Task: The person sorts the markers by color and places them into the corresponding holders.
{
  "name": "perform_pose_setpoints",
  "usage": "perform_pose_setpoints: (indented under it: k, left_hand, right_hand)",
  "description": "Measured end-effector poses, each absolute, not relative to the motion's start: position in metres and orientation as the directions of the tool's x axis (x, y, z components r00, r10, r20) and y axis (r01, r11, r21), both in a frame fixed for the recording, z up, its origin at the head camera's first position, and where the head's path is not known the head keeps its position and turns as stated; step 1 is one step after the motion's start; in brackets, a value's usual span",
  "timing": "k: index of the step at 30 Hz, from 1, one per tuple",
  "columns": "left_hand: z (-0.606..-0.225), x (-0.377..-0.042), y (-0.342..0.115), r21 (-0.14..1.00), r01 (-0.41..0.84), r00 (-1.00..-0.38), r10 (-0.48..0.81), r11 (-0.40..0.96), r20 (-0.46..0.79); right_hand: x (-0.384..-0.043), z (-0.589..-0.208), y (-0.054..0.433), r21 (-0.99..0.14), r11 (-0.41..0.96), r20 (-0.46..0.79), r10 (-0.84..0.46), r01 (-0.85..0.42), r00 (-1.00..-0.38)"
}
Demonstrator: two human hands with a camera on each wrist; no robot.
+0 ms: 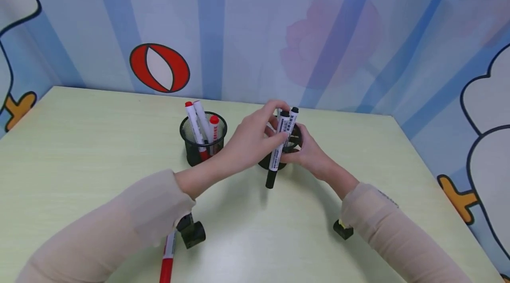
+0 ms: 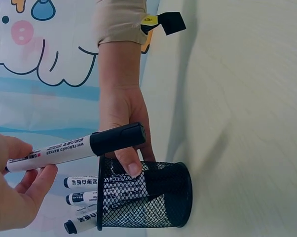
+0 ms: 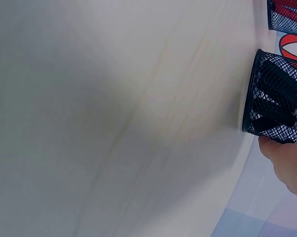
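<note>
My left hand (image 1: 253,139) pinches a whiteboard marker (image 2: 55,153) between thumb and fingers. The marker has a white barrel and a black cap, which points down toward the table in the head view. It is held outside a black mesh pen cup (image 2: 180,197), in front of it. Around the side of that cup my right hand (image 1: 312,154) has its thumb and fingers, with the thumb near the rim in the left wrist view. Several black-capped markers (image 2: 82,197) stand in the cup, their black lower ends showing through the mesh in the right wrist view.
A second mesh pen cup (image 1: 193,152) stands to the left with red-and-white markers (image 1: 194,121) in it. A red-capped marker (image 1: 167,258) lies near the front edge, partly hidden by the left sleeve. Behind the table (image 1: 99,141) hangs a blue patterned backdrop (image 1: 247,30).
</note>
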State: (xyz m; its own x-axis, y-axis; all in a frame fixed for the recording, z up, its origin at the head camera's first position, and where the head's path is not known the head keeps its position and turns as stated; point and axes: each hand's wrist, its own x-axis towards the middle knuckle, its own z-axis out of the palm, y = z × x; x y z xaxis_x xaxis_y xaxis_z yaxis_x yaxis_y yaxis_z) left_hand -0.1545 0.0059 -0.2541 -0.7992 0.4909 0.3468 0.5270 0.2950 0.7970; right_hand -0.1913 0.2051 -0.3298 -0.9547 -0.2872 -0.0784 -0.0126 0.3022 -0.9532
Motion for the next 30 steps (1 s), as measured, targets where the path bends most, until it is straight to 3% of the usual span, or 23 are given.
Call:
perform_pose_setpoints:
  k: [20, 30]
  left_hand:
    - [-0.244, -0.175, 0.019, 0.698, 0.657, -0.743, 0.398, 0.284, 0.538]
    - [-0.246, -0.184, 0.021, 0.72, 0.651, -0.751, 0.343, 0.243, 0.564]
  right_hand:
    - [-0.191, -0.327, 0.203, -0.953, 0.303, -0.082, -0.282, -0.007, -0.956]
    - [-0.192, -0.326, 0.204, -0.949, 0.316, -0.087, -0.285, -0.008, -0.955]
